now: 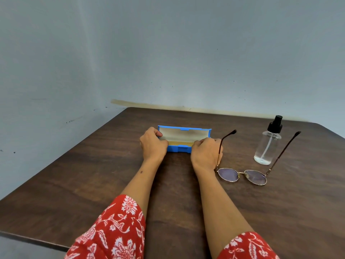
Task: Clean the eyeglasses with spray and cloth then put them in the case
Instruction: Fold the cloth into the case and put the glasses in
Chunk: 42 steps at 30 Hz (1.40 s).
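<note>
A blue eyeglass case (183, 136) stands open at the middle of the dark wooden table (93, 174), its beige lining showing. My left hand (153, 144) grips the case's left end and my right hand (205, 153) grips its right end. Something yellowish (180, 143), perhaps a cloth, lies inside the case between my hands. Round gold-framed eyeglasses (242, 175) rest on the table right of my right wrist, lenses toward me, temples unfolded and pointing away. A clear spray bottle (267, 144) with a black pump stands upright behind them.
The table's back edge meets a pale blue-grey wall (168, 53). Its left edge runs diagonally toward me. My forearms, in red floral sleeves (115, 230), stretch across the table's near half.
</note>
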### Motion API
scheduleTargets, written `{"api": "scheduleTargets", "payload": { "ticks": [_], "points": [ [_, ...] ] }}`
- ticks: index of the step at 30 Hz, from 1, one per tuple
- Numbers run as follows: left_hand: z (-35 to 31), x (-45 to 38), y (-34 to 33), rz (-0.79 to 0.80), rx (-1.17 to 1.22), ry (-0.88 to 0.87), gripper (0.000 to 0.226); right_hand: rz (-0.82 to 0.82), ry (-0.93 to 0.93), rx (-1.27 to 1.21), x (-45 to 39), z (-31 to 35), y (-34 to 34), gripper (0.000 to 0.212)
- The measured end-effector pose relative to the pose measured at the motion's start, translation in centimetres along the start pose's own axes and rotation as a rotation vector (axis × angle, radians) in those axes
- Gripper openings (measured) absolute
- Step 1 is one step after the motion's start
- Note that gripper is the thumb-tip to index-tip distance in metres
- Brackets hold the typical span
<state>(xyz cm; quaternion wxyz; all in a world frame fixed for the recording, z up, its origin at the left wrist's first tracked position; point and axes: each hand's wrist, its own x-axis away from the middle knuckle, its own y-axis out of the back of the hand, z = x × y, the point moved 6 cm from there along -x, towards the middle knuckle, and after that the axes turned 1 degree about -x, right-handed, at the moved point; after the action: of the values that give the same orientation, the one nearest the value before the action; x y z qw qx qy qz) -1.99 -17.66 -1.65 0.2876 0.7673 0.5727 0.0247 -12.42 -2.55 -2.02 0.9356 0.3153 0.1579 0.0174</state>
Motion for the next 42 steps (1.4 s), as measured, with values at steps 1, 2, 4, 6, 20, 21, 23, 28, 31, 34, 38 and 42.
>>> {"api": "scheduleTargets", "payload": {
  "ticks": [1,2,4,6,20,21,23,28,31,34,38,42],
  "points": [
    [0.1,0.0,0.1,-0.008,-0.001,-0.004,0.019,-0.005,0.006,-0.010,0.1,0.1,0.0,0.024],
    [0.1,0.0,0.1,-0.015,-0.001,-0.010,0.018,-0.014,0.009,-0.024,0.2,0.2,0.1,0.024],
    [0.2,0.2,0.2,-0.026,0.011,-0.015,0.016,-0.034,0.009,-0.062,0.4,0.3,0.2,0.021],
    [0.2,0.4,0.2,-0.028,0.038,-0.019,0.015,-0.053,0.009,-0.094,0.6,0.2,0.2,0.021],
    [-0.4,4.5,2.8,-0.240,0.287,-0.118,0.024,-0.189,0.302,-0.144,5.7,2.8,1.3,0.049],
    [-0.5,5.0,2.9,-0.262,0.289,-0.133,0.024,-0.190,0.339,-0.164,6.1,3.1,1.5,0.049],
    [-1.0,5.9,3.4,-0.291,0.293,-0.161,0.022,-0.165,0.417,-0.227,6.9,3.6,2.2,0.050],
    [-2.5,7.8,3.6,-0.312,0.344,-0.291,0.038,-0.152,0.695,-0.376,9.8,5.5,5.6,0.051],
    [-3.5,9.0,3.5,-0.292,0.354,-0.369,0.029,-0.282,0.864,-0.450,11.2,6.0,8.4,0.060],
    [-4.6,10.2,2.7,-0.206,0.328,-0.482,0.010,-0.493,0.917,-0.375,11.2,5.0,10.4,0.042],
    [-5.9,11.8,1.0,0.018,0.268,-0.623,0.032,-0.656,0.749,-0.296,10.1,2.4,12.5,0.046],
    [-6.6,13.4,-0.8,0.222,0.121,-0.700,0.057,-0.731,0.484,-0.307,7.5,-0.7,14.4,0.051]
  ]
}}
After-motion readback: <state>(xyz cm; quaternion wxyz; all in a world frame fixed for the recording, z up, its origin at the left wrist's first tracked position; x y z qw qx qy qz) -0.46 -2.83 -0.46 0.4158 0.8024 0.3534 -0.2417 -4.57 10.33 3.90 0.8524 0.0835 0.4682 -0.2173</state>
